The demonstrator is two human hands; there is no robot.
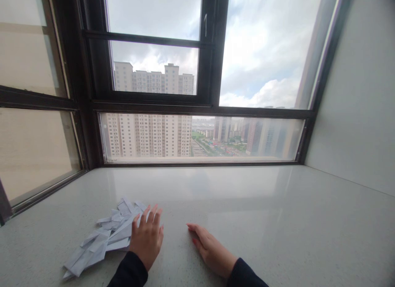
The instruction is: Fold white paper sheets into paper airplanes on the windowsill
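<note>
Folded papers [100,241] piled toward the left edge of the windowsill [286,237]. Left hand [146,235] over them, fingers spread, can't tell if touching; right hand [211,249] well apart, loosely curved, seemingly empty. Reaching step, I'd guess; grabbing one needs a light pinch.

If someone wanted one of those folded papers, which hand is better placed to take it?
Probably the left hand: it is at the edge of the folded papers, while the right hand is clearly apart from them.
</note>
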